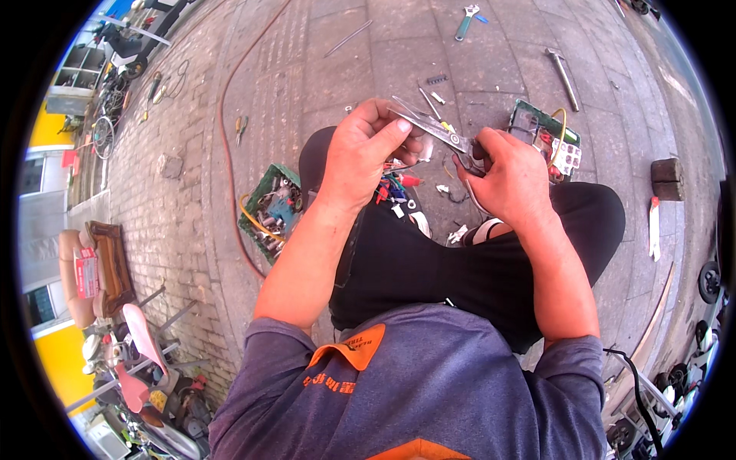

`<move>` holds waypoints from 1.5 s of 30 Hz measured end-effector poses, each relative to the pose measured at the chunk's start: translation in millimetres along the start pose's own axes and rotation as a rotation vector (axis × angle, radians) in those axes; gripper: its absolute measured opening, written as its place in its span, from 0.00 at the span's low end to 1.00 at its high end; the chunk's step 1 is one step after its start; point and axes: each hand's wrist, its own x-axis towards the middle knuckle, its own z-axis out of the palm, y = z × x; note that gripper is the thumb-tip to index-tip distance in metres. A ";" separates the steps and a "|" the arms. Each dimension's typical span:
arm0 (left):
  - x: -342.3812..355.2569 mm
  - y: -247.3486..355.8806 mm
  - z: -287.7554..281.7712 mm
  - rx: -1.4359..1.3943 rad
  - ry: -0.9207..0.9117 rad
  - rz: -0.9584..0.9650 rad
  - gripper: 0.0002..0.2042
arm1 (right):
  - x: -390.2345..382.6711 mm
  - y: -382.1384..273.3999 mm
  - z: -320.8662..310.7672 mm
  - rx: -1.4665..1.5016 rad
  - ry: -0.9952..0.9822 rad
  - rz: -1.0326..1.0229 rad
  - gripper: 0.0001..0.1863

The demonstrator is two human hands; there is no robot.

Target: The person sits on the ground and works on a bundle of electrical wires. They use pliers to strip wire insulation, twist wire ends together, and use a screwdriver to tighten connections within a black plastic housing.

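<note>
A pair of metal scissors (435,126) is in my right hand (504,170), whose fingers curl round the handles. The blades point to the upper left and look slightly parted. My left hand (363,149) is closed, thumb against the curled fingers, right at the blades. What it pinches is mostly hidden; a small whitish piece (426,147) shows just below the blades beside its fingertips. Under the hands, between my legs, lies a jumble of small red, blue and white parts (397,188).
Green baskets of parts stand at my left (270,211) and right (575,134). On the paving lie an adjustable wrench (465,23), a hammer (563,79), a thin rod (349,38) and pliers (241,129). A reddish hose (223,115) runs along the left. A dark block (667,179) sits far right.
</note>
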 end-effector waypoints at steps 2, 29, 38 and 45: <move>-1.0 3.2 0.4 -0.007 0.011 0.002 0.09 | -0.7 0.9 1.8 0.004 0.026 -0.020 0.24; -1.5 4.3 -3.4 -0.005 0.004 0.005 0.09 | -2.0 -3.9 -4.3 -0.080 0.137 -0.097 0.19; -3.9 4.4 -4.6 -0.036 0.013 -0.010 0.08 | -2.2 -4.7 0.6 -0.082 0.109 -0.049 0.19; -4.2 5.3 -8.5 -0.056 -0.002 -0.025 0.08 | -0.7 -7.1 3.2 -0.076 0.109 -0.041 0.18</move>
